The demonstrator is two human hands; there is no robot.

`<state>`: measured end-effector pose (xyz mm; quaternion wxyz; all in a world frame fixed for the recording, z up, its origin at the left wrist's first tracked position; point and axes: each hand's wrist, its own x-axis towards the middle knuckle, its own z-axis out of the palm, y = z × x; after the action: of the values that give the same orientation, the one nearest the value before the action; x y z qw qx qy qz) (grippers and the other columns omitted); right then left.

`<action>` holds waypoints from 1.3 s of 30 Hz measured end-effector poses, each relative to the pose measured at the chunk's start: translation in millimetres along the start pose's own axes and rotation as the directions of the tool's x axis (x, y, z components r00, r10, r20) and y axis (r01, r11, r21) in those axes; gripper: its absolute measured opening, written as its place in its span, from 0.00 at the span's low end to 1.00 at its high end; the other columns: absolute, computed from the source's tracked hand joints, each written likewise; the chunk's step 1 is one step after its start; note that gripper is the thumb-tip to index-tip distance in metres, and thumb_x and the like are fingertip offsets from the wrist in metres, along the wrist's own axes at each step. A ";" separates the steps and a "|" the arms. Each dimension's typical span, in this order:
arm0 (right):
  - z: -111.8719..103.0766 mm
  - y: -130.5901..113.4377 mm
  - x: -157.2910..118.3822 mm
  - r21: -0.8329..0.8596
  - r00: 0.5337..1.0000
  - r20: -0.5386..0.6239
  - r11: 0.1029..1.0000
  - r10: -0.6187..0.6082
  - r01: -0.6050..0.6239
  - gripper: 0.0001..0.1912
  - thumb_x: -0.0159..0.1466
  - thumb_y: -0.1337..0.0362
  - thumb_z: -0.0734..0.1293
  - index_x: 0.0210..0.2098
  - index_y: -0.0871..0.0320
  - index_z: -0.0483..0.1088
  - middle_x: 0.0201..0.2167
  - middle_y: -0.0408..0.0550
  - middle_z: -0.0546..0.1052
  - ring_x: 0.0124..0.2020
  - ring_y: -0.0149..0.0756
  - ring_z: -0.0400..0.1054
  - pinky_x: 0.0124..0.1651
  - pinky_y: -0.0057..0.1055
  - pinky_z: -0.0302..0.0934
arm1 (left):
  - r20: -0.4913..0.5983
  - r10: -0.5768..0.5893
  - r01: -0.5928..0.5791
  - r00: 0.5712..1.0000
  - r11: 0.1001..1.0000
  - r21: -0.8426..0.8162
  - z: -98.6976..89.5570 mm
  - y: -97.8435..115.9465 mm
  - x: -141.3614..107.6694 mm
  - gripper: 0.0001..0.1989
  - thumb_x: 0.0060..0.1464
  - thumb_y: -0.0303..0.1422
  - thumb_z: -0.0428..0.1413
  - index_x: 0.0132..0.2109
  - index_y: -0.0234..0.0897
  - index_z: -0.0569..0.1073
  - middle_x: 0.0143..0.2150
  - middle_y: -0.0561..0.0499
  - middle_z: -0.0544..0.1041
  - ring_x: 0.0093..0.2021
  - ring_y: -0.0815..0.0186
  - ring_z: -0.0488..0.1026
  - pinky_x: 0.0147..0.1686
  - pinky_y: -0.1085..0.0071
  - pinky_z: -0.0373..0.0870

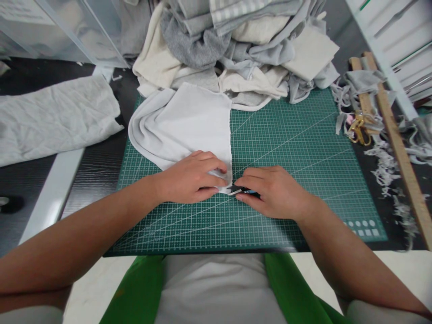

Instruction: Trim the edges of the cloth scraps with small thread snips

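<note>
A piece of white cloth lies partly folded on the green cutting mat, with its trimmed-looking edge running down the right side. My left hand rests on the cloth's near corner, its fingers bent and holding that corner against the mat. In my right hand is a pair of small thread snips, mostly covered by the fingers; a bit of blue shows on them. The tips of the snips are at the cloth's corner, close to my left fingertips. Whether the blades are apart is too small to tell.
A tall pile of grey and cream cloths covers the mat's far edge. To the left lies a folded pale cloth. Gold-handled scissors, wooden sticks and thread scraps lie at the right. Clear plastic boxes stand behind.
</note>
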<state>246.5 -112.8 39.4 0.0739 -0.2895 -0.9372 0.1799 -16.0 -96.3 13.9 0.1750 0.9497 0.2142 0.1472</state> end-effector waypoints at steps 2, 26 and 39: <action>0.9 -0.2 0.3 -0.015 1.000 -0.005 1.000 -0.006 0.006 0.12 0.68 0.58 0.64 0.42 0.59 0.74 0.37 0.47 0.75 0.34 0.33 0.70 0.33 0.30 0.57 | 0.002 -0.003 0.003 1.000 1.000 -0.001 0.0 -0.2 0.1 0.11 0.63 0.36 0.54 0.51 0.45 0.76 0.55 0.48 0.72 0.53 0.57 0.67 0.52 0.58 0.64; 3.0 0.0 2.0 -0.011 1.000 -0.025 1.000 -0.017 0.017 0.08 0.67 0.62 0.65 0.38 0.60 0.74 0.36 0.48 0.77 0.35 0.35 0.71 0.36 0.31 0.61 | -0.023 0.002 -0.002 1.000 1.000 -0.012 0.3 -0.5 0.3 0.11 0.61 0.33 0.55 0.50 0.43 0.76 0.54 0.47 0.73 0.52 0.57 0.69 0.52 0.57 0.65; 3.6 1.6 3.6 0.014 1.000 -0.020 1.000 -0.010 0.011 0.08 0.67 0.63 0.64 0.36 0.59 0.74 0.34 0.46 0.76 0.33 0.34 0.70 0.35 0.30 0.60 | -0.025 0.005 -0.006 1.000 1.000 -0.012 -1.1 -0.5 0.8 0.11 0.61 0.33 0.55 0.50 0.42 0.76 0.54 0.46 0.74 0.52 0.57 0.69 0.52 0.57 0.66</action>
<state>243.5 -110.6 35.6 0.0861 -0.2857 -0.9367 0.1831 -15.8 -95.2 14.9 0.1779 0.9472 0.2127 0.1608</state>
